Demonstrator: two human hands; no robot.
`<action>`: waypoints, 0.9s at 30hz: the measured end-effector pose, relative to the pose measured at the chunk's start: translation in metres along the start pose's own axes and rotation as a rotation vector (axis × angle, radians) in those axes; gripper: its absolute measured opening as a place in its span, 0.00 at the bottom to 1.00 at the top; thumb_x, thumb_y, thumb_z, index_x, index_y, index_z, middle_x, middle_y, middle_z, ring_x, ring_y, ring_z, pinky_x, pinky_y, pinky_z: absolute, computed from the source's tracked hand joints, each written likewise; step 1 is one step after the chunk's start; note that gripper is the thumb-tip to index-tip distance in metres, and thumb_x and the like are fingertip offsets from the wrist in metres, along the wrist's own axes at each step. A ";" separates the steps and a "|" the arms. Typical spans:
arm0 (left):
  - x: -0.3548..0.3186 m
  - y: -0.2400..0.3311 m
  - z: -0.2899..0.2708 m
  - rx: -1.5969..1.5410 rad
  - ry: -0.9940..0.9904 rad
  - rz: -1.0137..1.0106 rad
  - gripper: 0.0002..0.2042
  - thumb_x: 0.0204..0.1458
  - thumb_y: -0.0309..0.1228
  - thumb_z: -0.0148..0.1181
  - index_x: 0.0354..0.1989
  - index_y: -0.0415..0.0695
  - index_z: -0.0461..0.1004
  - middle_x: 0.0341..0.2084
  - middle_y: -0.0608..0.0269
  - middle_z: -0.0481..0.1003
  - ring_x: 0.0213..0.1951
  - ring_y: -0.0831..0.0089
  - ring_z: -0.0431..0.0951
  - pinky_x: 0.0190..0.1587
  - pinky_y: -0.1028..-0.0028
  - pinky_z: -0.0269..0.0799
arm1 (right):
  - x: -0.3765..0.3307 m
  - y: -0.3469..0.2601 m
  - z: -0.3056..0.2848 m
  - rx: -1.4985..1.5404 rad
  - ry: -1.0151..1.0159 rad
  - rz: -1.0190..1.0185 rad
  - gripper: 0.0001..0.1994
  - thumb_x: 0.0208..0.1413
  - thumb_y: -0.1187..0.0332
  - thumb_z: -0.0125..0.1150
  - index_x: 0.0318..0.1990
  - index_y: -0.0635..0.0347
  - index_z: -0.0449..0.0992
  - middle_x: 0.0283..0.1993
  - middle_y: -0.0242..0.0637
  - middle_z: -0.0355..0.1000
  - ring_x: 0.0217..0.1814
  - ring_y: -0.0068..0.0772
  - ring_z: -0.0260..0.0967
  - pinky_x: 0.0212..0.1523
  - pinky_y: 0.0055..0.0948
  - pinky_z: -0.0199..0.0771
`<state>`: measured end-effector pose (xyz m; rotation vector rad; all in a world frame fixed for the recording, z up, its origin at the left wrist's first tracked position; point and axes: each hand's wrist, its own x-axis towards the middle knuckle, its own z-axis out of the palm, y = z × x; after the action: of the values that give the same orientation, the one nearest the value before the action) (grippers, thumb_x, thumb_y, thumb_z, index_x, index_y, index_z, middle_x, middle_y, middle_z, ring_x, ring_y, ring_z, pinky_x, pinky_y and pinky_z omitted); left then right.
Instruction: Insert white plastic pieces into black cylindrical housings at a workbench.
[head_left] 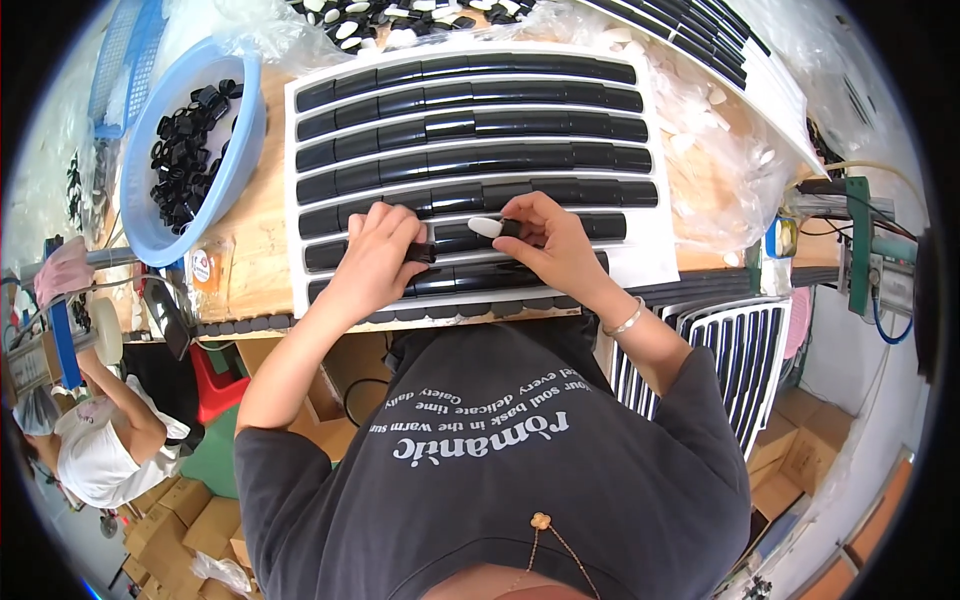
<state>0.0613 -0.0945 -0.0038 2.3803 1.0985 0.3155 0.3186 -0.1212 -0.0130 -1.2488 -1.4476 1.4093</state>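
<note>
White board: in the head view, the white board (665,268) lies on the bench before the person, carrying curved rows of glossy black pieces (450,126).
Left hand: the left hand (385,243) is over the board's near part, thumb and fingers closed about a dark piece (422,253); whether it is lifted off the row, I cannot tell.
Right hand: the right hand (545,238), apart from the left and over the board's near half, pinches a black piece with a white oval (485,227) pointing toward the left hand.
Pinch: a light grip on the sides would probably spare the oval's face and the gloss from smudges.
Wrists: best held above the board, since a brush could likely knock a row crooked.
Blue basin: left of the board, the blue basin (252,105) holds loose black parts (195,150), seemingly within the left hand's reach.
</note>
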 end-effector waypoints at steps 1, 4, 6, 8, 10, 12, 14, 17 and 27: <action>-0.001 -0.001 0.000 0.000 -0.002 0.001 0.21 0.36 0.26 0.70 0.42 0.44 0.70 0.38 0.60 0.68 0.46 0.59 0.65 0.47 0.67 0.54 | 0.000 0.000 0.000 0.019 -0.012 -0.003 0.13 0.52 0.75 0.66 0.45 0.63 0.73 0.34 0.29 0.72 0.32 0.11 0.65 0.33 0.15 0.68; -0.002 0.002 -0.003 -0.060 0.109 0.047 0.18 0.39 0.22 0.68 0.41 0.42 0.72 0.35 0.60 0.70 0.40 0.64 0.70 0.45 0.69 0.60 | 0.002 -0.003 0.004 -0.013 -0.013 -0.118 0.14 0.50 0.75 0.68 0.45 0.63 0.74 0.30 0.28 0.71 0.29 0.12 0.65 0.31 0.15 0.68; 0.000 0.010 -0.008 -0.544 0.183 -0.138 0.13 0.43 0.19 0.65 0.39 0.39 0.73 0.32 0.63 0.71 0.35 0.73 0.73 0.40 0.75 0.66 | 0.007 -0.012 0.008 -0.071 -0.004 -0.195 0.14 0.49 0.75 0.69 0.44 0.63 0.75 0.29 0.29 0.71 0.28 0.13 0.65 0.31 0.15 0.68; -0.002 0.012 -0.009 -0.600 0.179 -0.164 0.12 0.45 0.18 0.63 0.39 0.39 0.73 0.32 0.65 0.72 0.35 0.78 0.73 0.39 0.78 0.68 | 0.011 -0.019 0.011 -0.125 0.001 -0.274 0.14 0.48 0.75 0.69 0.44 0.63 0.76 0.28 0.29 0.70 0.28 0.14 0.65 0.30 0.16 0.68; -0.003 0.017 -0.010 -0.658 0.175 -0.187 0.11 0.47 0.16 0.61 0.40 0.38 0.73 0.33 0.67 0.73 0.35 0.82 0.72 0.37 0.81 0.69 | 0.015 -0.025 0.014 -0.114 -0.021 -0.346 0.14 0.46 0.75 0.70 0.42 0.62 0.77 0.27 0.29 0.70 0.26 0.16 0.64 0.29 0.16 0.67; -0.002 0.023 -0.011 -0.770 0.077 -0.270 0.12 0.49 0.18 0.62 0.43 0.36 0.74 0.33 0.68 0.75 0.35 0.84 0.72 0.38 0.82 0.70 | 0.015 -0.035 0.017 -0.164 -0.077 -0.351 0.14 0.46 0.75 0.71 0.42 0.61 0.77 0.26 0.29 0.70 0.26 0.16 0.64 0.28 0.17 0.68; -0.001 0.027 -0.014 -0.807 0.050 -0.277 0.13 0.49 0.18 0.62 0.45 0.36 0.74 0.33 0.67 0.76 0.35 0.84 0.72 0.38 0.82 0.70 | 0.015 -0.038 0.017 -0.249 -0.126 -0.376 0.14 0.45 0.75 0.71 0.41 0.63 0.77 0.26 0.29 0.71 0.26 0.17 0.67 0.29 0.18 0.70; 0.001 0.029 -0.014 -0.922 0.022 -0.280 0.15 0.50 0.18 0.62 0.47 0.34 0.74 0.33 0.65 0.76 0.33 0.84 0.73 0.35 0.83 0.72 | 0.015 -0.042 0.019 -0.067 -0.064 -0.265 0.13 0.46 0.74 0.71 0.39 0.65 0.76 0.27 0.31 0.72 0.27 0.16 0.69 0.31 0.17 0.72; 0.003 0.035 -0.013 -1.034 0.037 -0.300 0.13 0.50 0.20 0.63 0.45 0.34 0.76 0.32 0.65 0.78 0.29 0.88 0.73 0.30 0.84 0.70 | 0.012 -0.040 0.012 -0.201 -0.178 -0.329 0.14 0.45 0.74 0.72 0.40 0.67 0.76 0.27 0.33 0.72 0.27 0.17 0.68 0.30 0.18 0.72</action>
<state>0.0805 -0.1072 0.0262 1.2887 0.9489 0.6309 0.2984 -0.1093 0.0240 -0.9629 -1.8590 1.1976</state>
